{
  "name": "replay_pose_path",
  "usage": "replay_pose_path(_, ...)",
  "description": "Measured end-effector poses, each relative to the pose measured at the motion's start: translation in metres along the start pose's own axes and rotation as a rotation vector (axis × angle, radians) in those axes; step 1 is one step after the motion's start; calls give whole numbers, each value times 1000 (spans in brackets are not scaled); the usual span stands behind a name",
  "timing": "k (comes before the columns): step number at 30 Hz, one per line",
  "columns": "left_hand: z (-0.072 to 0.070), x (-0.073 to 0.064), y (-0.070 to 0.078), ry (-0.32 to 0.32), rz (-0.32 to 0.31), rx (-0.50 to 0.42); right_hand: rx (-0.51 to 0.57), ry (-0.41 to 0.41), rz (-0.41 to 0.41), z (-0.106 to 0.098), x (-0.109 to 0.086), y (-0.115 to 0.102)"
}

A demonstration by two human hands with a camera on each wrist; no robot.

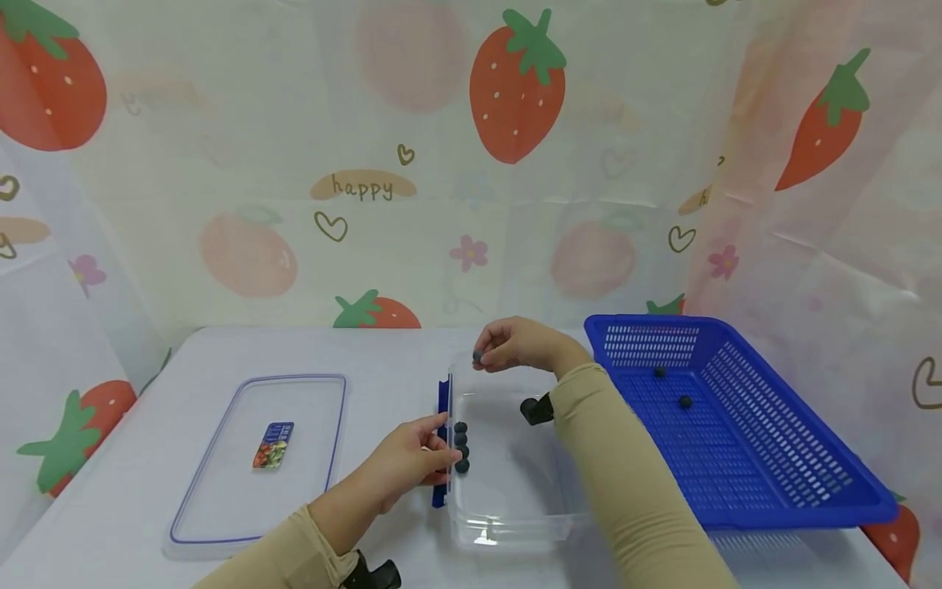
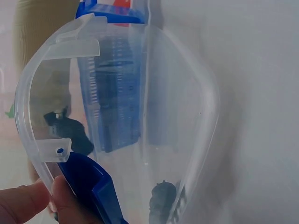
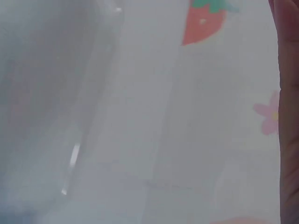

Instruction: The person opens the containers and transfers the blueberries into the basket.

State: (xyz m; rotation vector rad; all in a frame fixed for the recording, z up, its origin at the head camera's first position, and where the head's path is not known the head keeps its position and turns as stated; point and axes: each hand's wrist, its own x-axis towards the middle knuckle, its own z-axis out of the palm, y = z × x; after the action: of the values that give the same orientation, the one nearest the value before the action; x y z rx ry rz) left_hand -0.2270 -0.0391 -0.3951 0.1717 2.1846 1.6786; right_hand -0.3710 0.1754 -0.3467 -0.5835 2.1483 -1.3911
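A clear plastic container (image 1: 508,458) stands on the table, a blue clip (image 1: 440,483) along its left side. My left hand (image 1: 408,458) grips that left wall, thumb over the rim; in the left wrist view, fingertips (image 2: 23,203) pinch the rim beside the blue clip (image 2: 88,186). Several dark round blueberries (image 1: 461,439) lie in a row against the container's left wall. Above the far left corner, my right hand (image 1: 524,343) pinches one blueberry (image 1: 477,357) between thumb and fingers. In the right wrist view only the edge of the right hand (image 3: 289,112) shows.
A blue perforated basket (image 1: 765,442) stands on the right with two blueberries (image 1: 685,402) inside. To the left lies a clear lid (image 1: 221,483) with a blue seal and a colourful label (image 1: 273,446). A strawberry-printed curtain (image 1: 456,262) hangs behind the white table (image 1: 390,360).
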Motion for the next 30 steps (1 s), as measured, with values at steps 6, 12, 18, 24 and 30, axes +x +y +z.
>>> replay_pose_path(6, 0, -1, 0, -2, 12, -3, -15, 35, -66, -25, -22, -21)
replay_pose_path(12, 0, 0, 0, 0, 13, -9, -28, 101, -103, -49, -49, -32)
replay_pose_path(18, 0, 0, -1, -10, 19, -19, -31, 162, -120, -71, -74, -26)
replay_pose_path(24, 0, 2, -3, -15, 22, -19, -3, 218, -122, -92, -102, -13)
replay_pose_path(30, 0, 2, -4, -7, 24, -11, 40, 262, -119, -107, -126, 4)
